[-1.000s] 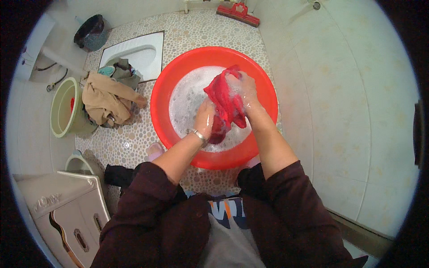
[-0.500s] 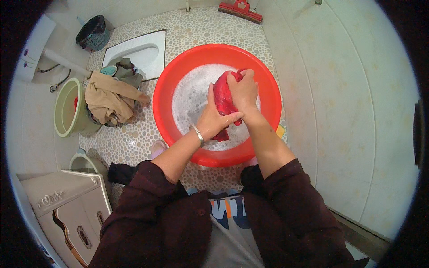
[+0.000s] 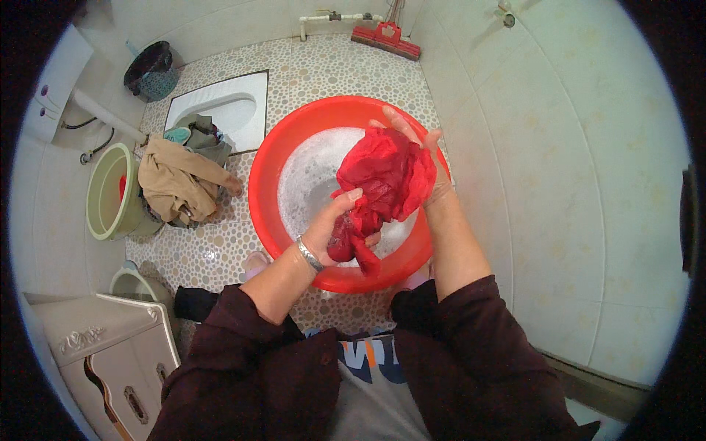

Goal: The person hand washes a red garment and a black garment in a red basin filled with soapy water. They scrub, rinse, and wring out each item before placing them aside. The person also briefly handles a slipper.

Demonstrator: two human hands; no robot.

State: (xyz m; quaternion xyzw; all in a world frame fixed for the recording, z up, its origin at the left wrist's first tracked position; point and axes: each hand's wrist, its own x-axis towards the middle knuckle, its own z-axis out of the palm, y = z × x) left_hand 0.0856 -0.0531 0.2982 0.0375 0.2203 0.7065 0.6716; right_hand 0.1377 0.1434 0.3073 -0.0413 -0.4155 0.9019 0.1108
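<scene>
A wet, crumpled red garment (image 3: 382, 173) is held up above a large red basin (image 3: 266, 165) of foamy water (image 3: 305, 165). Its exact kind cannot be made out in the bunched folds. My left hand (image 3: 323, 229), with a silver bracelet at the wrist, grips the lower left end of the cloth, thumb across the top. Along the garment's right side, my right hand (image 3: 434, 158) has its fingers stretched and spread, with the cloth lying against its palm. A twisted end of the fabric dangles below, near the basin's close rim.
Left of the basin lie a tan garment (image 3: 176, 176) and grey-green clothes (image 3: 208, 140), beside a pale green bucket (image 3: 99, 209). Behind them is a squat toilet (image 3: 246, 110). A red mop (image 3: 387, 40) stands at the back; a cabinet (image 3: 121, 353) is near left. A tiled wall (image 3: 544, 184) rises on the right.
The red garment has gone from a tight bundle squeezed between both hands to a looser, spread-out bunch. My right hand has opened its fingers and shifted right; my left has moved lower left.
</scene>
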